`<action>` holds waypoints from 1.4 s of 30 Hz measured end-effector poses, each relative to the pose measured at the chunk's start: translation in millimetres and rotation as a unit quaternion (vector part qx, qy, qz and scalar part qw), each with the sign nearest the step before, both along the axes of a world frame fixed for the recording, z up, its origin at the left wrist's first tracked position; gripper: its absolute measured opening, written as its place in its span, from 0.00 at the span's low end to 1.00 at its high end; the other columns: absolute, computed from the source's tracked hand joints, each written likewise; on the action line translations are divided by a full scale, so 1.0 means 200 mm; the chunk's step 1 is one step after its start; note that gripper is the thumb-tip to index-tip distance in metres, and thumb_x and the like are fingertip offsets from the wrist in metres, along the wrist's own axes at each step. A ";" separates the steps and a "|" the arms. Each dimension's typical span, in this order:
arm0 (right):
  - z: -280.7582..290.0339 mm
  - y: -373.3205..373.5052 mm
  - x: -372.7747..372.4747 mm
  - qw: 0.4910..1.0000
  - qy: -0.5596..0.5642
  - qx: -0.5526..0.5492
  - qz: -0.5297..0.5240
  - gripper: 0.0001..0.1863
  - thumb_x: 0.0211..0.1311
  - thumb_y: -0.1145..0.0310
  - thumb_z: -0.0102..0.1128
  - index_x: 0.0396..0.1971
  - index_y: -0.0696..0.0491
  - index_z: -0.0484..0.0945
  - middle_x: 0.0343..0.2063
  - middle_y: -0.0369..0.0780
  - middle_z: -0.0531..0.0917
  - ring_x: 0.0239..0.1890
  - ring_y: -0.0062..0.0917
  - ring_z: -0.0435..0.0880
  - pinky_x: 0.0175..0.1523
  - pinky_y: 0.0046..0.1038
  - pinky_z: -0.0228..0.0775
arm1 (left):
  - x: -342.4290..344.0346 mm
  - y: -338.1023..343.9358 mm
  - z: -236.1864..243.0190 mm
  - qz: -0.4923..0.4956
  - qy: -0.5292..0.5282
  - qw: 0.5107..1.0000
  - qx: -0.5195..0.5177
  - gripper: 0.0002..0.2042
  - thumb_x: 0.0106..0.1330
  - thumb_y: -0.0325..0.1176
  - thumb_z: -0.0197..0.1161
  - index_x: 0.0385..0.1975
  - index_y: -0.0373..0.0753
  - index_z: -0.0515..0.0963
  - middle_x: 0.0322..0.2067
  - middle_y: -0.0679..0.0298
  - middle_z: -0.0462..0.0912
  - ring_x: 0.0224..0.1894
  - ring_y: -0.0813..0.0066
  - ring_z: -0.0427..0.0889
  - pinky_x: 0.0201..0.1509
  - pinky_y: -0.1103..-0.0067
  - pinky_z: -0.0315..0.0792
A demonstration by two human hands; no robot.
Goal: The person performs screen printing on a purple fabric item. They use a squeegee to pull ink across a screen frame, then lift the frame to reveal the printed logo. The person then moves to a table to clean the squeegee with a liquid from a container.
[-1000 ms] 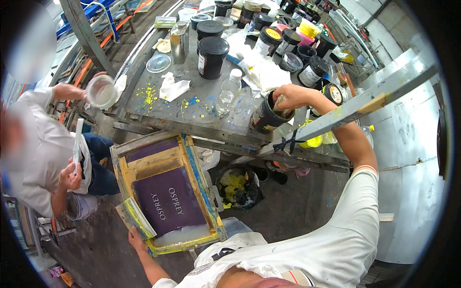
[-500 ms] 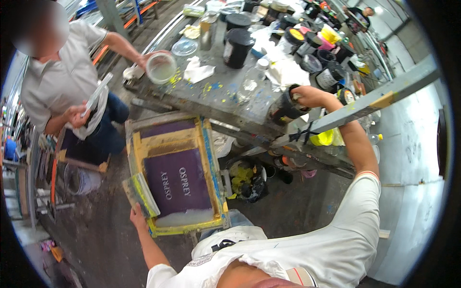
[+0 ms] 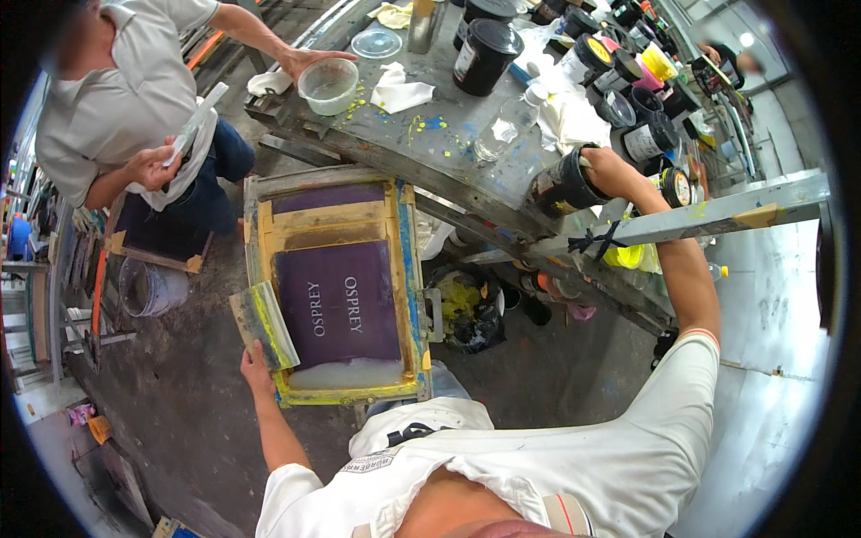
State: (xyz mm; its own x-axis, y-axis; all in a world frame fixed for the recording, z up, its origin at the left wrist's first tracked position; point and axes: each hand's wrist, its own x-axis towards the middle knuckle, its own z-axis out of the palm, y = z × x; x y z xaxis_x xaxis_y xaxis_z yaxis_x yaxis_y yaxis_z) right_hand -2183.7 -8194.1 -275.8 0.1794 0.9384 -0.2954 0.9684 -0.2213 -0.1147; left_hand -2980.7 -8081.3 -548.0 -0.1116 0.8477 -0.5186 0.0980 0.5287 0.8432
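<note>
Two bare hands were set well apart: at the lower left of the frame, the left hand (image 3: 255,368) had its fingers closed on the near end of a yellow-streaked squeegee (image 3: 265,325), which overlapped the left border of a purple printing screen (image 3: 334,309) left of centre, while the right hand (image 3: 610,175) was at the mouth of a black tub (image 3: 567,190), right of centre on the desk (image 3: 430,160). The tub looked tilted and sat close to the desk's edge, so to my mind a hard pull at its rim could have tipped it and spilled whatever it held. A loosened left grip might have dropped the squeegee onto the mesh or the floor (image 3: 206,386), and a jolt to the screen could have sent the pale paste (image 3: 345,373) along its near end running over the printed shapes. The right forearm passed beneath a metal bar (image 3: 700,220), where a quick lift could have knocked it. The right fingertips were hidden inside the tub, so I could not tell whether they pinched anything; its contents were out of sight too. Whatever held the screen up was mostly covered, and the co-worker's head was blurred and cut off at upper left.
</note>
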 end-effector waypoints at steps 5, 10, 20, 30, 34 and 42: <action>0.04 0.03 -0.01 0.994 0.079 -0.016 -0.078 0.14 0.66 0.66 0.52 0.37 0.63 0.79 0.31 0.56 0.83 0.34 0.48 0.82 0.46 0.43 0.73 | -0.07 0.03 -0.09 0.026 -0.017 0.998 -0.057 0.21 0.70 0.39 0.66 0.56 0.30 0.76 0.46 0.65 0.82 0.46 0.75 0.79 0.51 0.76 0.73; 0.19 -0.05 0.01 0.945 0.209 -0.038 -0.249 0.16 0.74 0.60 0.51 0.46 0.57 0.77 0.44 0.37 0.80 0.46 0.22 0.80 0.51 0.24 0.72 | -0.12 0.04 -0.10 0.002 0.023 1.000 -0.005 0.28 0.64 0.48 0.72 0.55 0.31 0.77 0.45 0.67 0.81 0.44 0.79 0.75 0.48 0.79 0.69; 0.48 -0.75 -0.17 0.919 -0.235 0.281 0.147 0.26 0.67 0.55 0.59 0.59 0.55 0.75 0.52 0.39 0.81 0.50 0.24 0.80 0.45 0.26 0.74 | -0.29 0.06 0.08 -0.056 0.133 0.989 0.006 0.28 0.64 0.56 0.68 0.47 0.33 0.81 0.36 0.65 0.83 0.37 0.77 0.76 0.44 0.77 0.70; -0.53 -0.82 -1.90 0.849 0.281 0.135 -0.426 0.17 0.69 0.62 0.55 0.50 0.55 0.78 0.43 0.38 0.81 0.46 0.25 0.80 0.44 0.31 0.76 | -0.55 0.06 -0.07 -0.026 0.199 0.973 0.118 0.28 0.61 0.58 0.69 0.38 0.33 0.83 0.28 0.59 0.85 0.31 0.68 0.82 0.38 0.72 0.73; -0.89 0.02 -2.69 0.935 0.294 0.107 -0.165 0.17 0.68 0.69 0.55 0.55 0.56 0.73 0.46 0.44 0.82 0.43 0.29 0.83 0.43 0.29 0.77 | -0.61 0.06 -0.20 -0.022 0.195 0.971 0.134 0.28 0.61 0.58 0.70 0.37 0.33 0.83 0.28 0.59 0.84 0.31 0.67 0.82 0.38 0.72 0.73; -1.61 0.68 -3.27 0.946 0.147 0.274 0.090 0.19 0.61 0.76 0.62 0.54 0.55 0.77 0.55 0.52 0.79 0.59 0.48 0.76 0.64 0.40 0.68 | -0.73 0.14 -0.31 -0.020 0.176 0.978 0.107 0.28 0.59 0.58 0.71 0.37 0.34 0.83 0.27 0.58 0.85 0.31 0.64 0.84 0.38 0.70 0.74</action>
State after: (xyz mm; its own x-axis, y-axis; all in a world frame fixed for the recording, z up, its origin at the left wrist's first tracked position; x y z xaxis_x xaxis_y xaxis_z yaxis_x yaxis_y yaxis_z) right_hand -2837.6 -8057.4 -597.7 -0.0113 0.9726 0.2320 0.8935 0.1141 -0.4344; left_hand -3127.5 -8053.2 -610.3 -0.2167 0.9397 -0.2646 0.4189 0.3343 0.8443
